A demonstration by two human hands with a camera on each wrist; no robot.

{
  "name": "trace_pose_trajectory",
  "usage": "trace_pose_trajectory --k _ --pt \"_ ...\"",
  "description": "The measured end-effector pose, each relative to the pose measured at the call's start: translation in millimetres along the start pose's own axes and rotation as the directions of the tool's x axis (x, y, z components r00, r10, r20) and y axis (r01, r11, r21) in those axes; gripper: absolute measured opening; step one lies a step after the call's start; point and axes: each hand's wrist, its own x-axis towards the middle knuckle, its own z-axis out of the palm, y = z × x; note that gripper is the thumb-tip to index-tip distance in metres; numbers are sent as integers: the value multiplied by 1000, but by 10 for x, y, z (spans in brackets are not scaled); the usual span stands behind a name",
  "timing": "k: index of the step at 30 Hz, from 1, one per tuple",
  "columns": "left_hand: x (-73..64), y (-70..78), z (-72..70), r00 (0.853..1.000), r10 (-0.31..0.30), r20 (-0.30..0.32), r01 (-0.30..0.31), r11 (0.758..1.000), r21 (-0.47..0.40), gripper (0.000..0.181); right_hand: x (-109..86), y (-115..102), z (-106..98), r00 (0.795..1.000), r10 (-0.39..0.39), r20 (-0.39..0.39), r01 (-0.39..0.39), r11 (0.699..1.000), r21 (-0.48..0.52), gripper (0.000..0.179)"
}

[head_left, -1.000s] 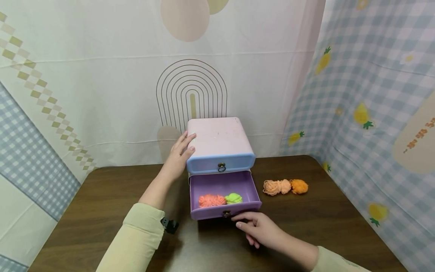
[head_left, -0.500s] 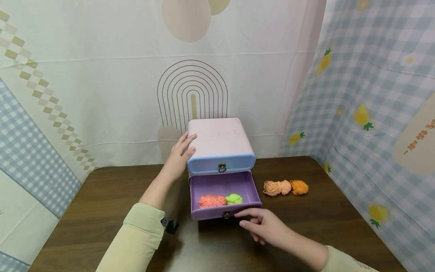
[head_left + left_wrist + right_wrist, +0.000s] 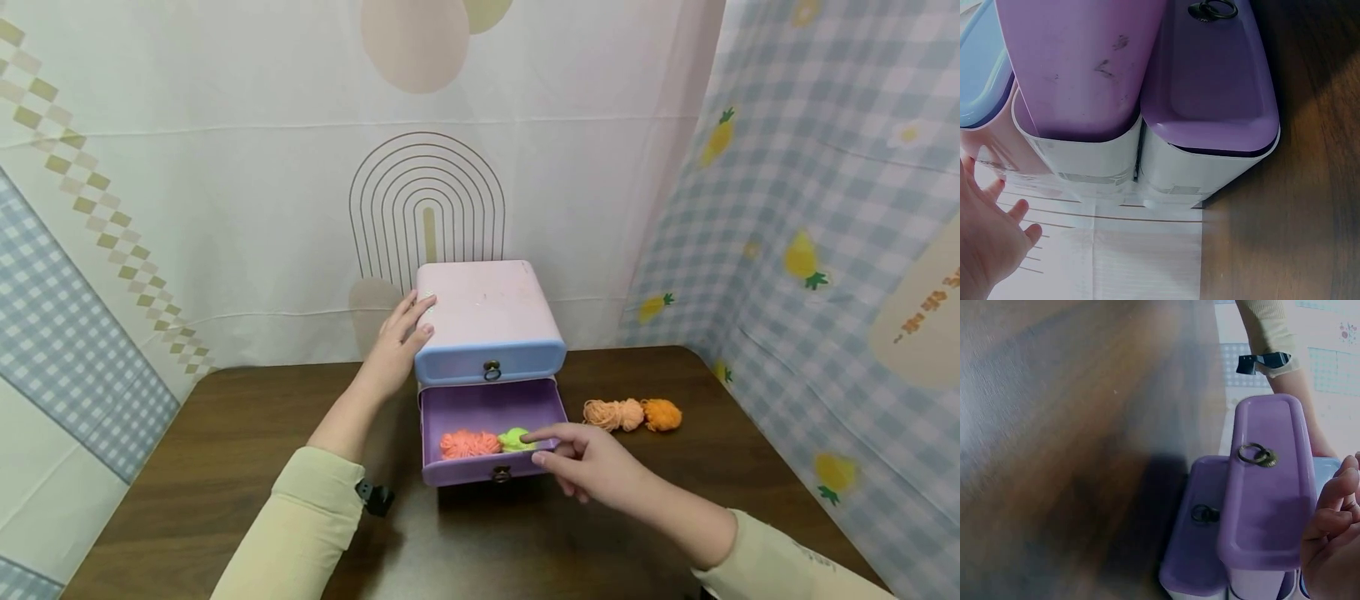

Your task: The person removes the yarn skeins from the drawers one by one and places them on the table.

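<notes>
A small drawer cabinet [image 3: 483, 304] with a pale pink top stands at the back of the table. My left hand [image 3: 388, 354] rests on its upper left edge, fingers spread. Below the blue top drawer [image 3: 450, 365], a purple drawer [image 3: 465, 475] is pulled out. Inside lie a coral yarn bundle [image 3: 468, 444] and a lime-green yarn bundle [image 3: 513, 439], side by side near the front. My right hand [image 3: 603, 468] hovers over the drawer's right front corner, holding nothing. Its index finger reaches over the rim and overlaps the green bundle; the other fingers are loosely bent.
Right of the cabinet, a peach yarn bundle [image 3: 611, 414] and an orange yarn bundle [image 3: 662, 414] lie on the dark wooden table [image 3: 262, 433]. A lower purple drawer [image 3: 1194, 550] sits closed under the pulled-out one. Printed cloth [image 3: 247, 208] hangs behind.
My right hand has risen from beside the drawer's ring pull to over the front rim, its index finger now at the green yarn. The left hand and drawer stay put.
</notes>
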Motion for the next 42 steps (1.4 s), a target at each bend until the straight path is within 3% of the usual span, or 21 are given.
trace_pose_trajectory --k 9,17,23,29,36,42 --pt "8 13 -3 1000 4 -5 -4 1000 7 50 157 -188 -183 997 39 62 -29 988 -149 34" --pt "-1 15 -10 1000 -5 -7 5 1000 16 50 349 -327 -314 992 81 98 -48 953 -299 30" --pt "-6 23 -11 1000 -11 5 11 1000 25 51 495 -369 -382 973 155 170 -92 940 -330 29" --pt "4 28 -10 1000 -12 8 12 1000 23 51 617 -359 -401 951 180 252 -74 922 -380 37" --pt "13 9 -10 1000 -10 6 10 1000 29 51 764 -291 -346 932 214 292 -59 886 -460 43" --pt "6 14 -17 1000 -14 5 14 999 30 51 848 -284 -292 920 227 320 -9 828 -561 43"
